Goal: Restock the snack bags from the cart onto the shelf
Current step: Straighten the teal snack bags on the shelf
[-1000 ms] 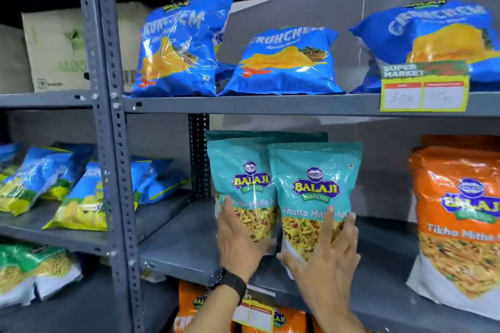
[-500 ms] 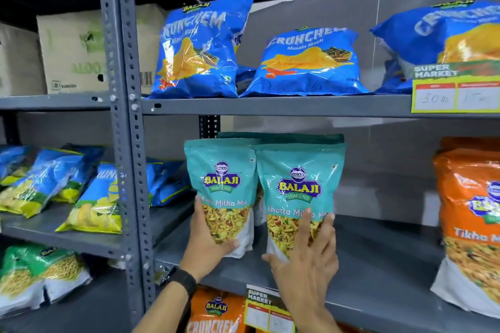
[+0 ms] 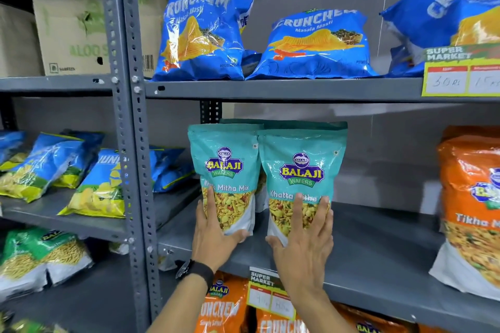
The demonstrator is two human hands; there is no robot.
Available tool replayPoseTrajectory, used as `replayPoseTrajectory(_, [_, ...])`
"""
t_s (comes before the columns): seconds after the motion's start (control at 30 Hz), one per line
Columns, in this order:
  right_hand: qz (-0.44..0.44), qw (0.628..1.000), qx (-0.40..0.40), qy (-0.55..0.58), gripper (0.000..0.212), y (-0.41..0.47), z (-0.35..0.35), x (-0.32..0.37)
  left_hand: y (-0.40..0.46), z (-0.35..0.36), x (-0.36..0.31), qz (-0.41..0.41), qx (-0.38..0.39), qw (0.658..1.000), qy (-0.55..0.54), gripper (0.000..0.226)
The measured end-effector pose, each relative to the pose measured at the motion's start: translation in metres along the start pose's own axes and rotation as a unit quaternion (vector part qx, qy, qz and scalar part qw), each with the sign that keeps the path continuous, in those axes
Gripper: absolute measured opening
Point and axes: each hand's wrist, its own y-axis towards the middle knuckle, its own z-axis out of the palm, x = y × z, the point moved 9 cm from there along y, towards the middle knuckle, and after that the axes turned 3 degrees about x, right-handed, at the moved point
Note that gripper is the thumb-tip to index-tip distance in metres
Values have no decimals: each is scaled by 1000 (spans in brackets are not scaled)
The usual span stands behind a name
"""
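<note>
Each hand's grip [image 3: 216, 235] [image 3: 303, 240] cups a teal bag's [image 3: 224, 170] [image 3: 300, 170] base.

Three blue Crunchem bags [image 3: 205, 30] on top, two front teal pouches [image 3: 224, 176]

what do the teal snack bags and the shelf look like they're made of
Teal snack bags: likely plastic film, fairly matte, with a clear window showing the mix. Shelf: looks like grey painted metal, judging by the thin edge and the punched, bolted upright.
</note>
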Motion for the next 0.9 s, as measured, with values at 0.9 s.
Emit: replayPoseTrajectory(0.9, [47,996,-19,67,128,0,-3,-14,0,4,4,-24,41,997,-60,134])
